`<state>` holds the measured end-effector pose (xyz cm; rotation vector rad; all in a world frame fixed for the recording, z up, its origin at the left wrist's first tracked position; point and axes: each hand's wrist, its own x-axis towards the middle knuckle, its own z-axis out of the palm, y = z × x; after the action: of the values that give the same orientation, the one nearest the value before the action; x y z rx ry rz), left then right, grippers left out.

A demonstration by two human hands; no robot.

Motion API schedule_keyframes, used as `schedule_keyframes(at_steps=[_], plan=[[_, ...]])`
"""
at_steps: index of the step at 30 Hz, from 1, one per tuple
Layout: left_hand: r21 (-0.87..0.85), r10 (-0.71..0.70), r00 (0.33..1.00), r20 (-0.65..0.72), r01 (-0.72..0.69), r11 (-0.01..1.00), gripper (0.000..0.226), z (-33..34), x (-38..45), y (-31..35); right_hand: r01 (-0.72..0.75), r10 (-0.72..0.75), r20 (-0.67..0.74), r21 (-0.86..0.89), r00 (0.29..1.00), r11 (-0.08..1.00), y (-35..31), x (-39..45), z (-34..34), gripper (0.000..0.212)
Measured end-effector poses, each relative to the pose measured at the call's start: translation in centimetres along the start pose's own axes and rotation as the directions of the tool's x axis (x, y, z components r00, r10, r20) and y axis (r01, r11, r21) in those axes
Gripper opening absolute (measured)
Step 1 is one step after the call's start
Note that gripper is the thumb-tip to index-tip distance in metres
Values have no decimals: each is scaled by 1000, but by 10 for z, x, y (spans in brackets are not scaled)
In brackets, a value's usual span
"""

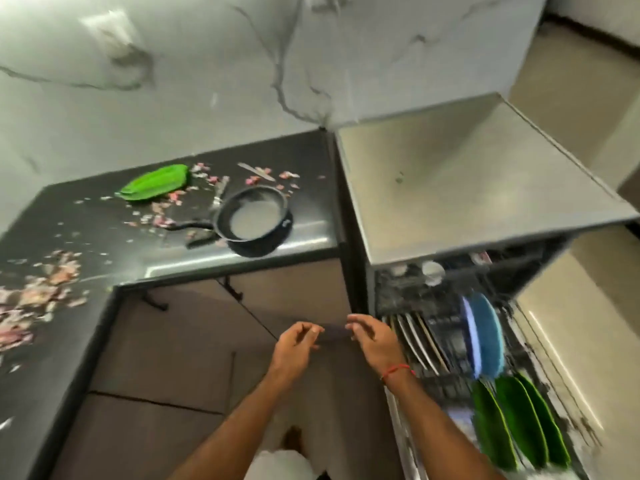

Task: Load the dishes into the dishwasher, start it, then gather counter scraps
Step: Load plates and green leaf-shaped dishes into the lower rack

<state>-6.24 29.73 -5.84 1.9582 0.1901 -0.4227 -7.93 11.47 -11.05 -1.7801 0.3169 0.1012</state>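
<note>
Both hands empty, fingers loosely curled: left hand [297, 344] and right hand [372, 339] hung close together beside the pulled-out dishwasher rack [446, 344], which held white, blue [485, 336] and green plates [519, 424] upright. Further back, pan [254, 220] sat near the counter's [104, 237] right front edge, green plate [156, 183] toward its back, scraps [38, 292] along the left edge.

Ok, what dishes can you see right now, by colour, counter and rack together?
Green leaf-shaped plates: 4, one on the counter and three in the rack
Blue plates: 1, in the rack
Pale plates: about 4, in the rack, blurred
Black pans: 1, on the counter
Total: about 10
</note>
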Motion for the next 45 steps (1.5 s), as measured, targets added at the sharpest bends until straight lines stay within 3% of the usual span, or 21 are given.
schedule_keyframes(at_steps=[7,14,20,29,33,38,41,45], plan=[[-195,39,964,-264,-93,976,12,-109,24,30,95,-112,94,173,989,980,-124,52,60,20],[-368,-52,921,-386,-102,924,14,-214,82,24,91,-142,233,217,962,972,-194,99,134,20],[-524,-148,922,-357,-66,849,18,-323,176,17,-26,-53,235,318,970,948,-247,165,228,19],[-665,-235,921,-311,-34,746,7,-458,305,8,-31,-59,266,325,962,945,-317,252,348,24],[-722,-299,895,-332,-37,691,7,-498,360,7,-33,-44,268,276,963,961,-324,273,366,26],[-828,-392,896,-209,52,559,28,-525,408,13,-18,-34,224,229,974,973,-335,292,373,23],[-839,-426,880,-211,60,541,39,-528,429,19,-2,-39,199,200,979,980,-338,302,377,21],[-843,-469,861,-198,95,530,30,-529,452,20,14,-43,187,153,981,988,-340,310,373,21]])
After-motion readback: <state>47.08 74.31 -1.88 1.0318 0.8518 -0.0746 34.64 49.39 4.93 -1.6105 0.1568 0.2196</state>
